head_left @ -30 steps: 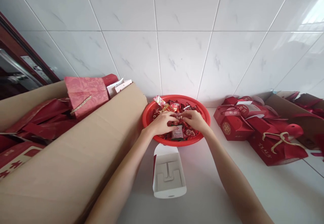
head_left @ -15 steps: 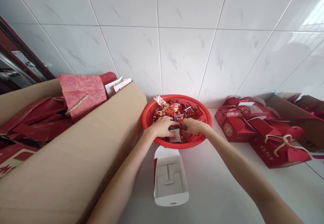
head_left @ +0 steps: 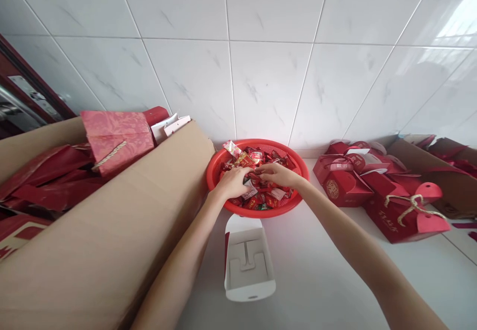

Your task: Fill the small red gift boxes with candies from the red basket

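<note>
- Sweets (head_left: 261, 202) in shiny wrappers fill the red basket (head_left: 257, 214) on the tabletop (head_left: 305, 275), near the tiled wall.
- Left hand (head_left: 234, 183): grip partly open over the sweets, thumb apart from the fingers, by a pale packet.
- Right hand (head_left: 278, 175): grip bent inward among the sweets; whether it holds one, I cannot tell.
- White-lined box (head_left: 249, 265): open, on the near side of the basket.
- Red boxes (head_left: 346, 188): right.
</note>
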